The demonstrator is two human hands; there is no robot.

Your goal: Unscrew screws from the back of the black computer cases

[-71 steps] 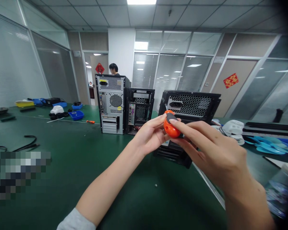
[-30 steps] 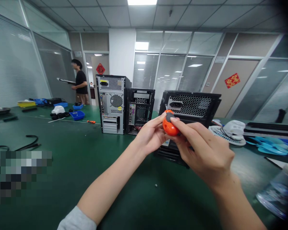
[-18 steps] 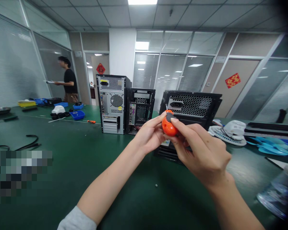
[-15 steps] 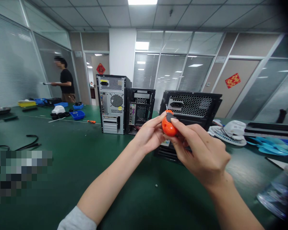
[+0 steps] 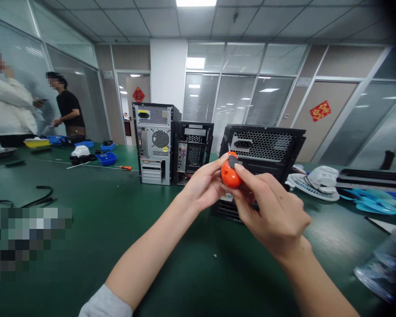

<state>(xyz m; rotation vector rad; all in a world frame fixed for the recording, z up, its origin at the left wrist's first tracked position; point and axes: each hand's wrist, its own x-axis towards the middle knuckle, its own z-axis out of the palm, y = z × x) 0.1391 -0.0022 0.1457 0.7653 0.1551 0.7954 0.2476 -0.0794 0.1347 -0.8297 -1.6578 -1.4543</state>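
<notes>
Both hands are closed around an orange screwdriver [image 5: 230, 177] with a dark grey grip patch. My left hand [image 5: 204, 187] pinches the front of its handle, and the thumb and fingers of my right hand [image 5: 272, 213] hold the rear end. The thin metal shaft points away from me, at the upper left edge of a black computer case [image 5: 293, 147] with a honeycomb back panel. Whether the tip sits in a screw is too small to tell. Beside its shaft is the case's power socket [image 5: 243, 144]. My hands partly cover the lower part of the case.
A silver-backed computer tower [image 5: 155, 119] and a smaller black case [image 5: 198, 152] stand left of centre. Another orange screwdriver [image 5: 126, 167] lies near a blue tray [image 5: 106, 158]. Fan parts [image 5: 321, 180], blue blades [image 5: 366, 200] and a clear bottle [image 5: 379, 268] are at right. Two people [image 5: 71, 110] stand beyond the table.
The screwdriver handle and my right hand have shifted slightly left, with the shaft still at the case's edge. The person in black has moved left, and a second person has come into view.
</notes>
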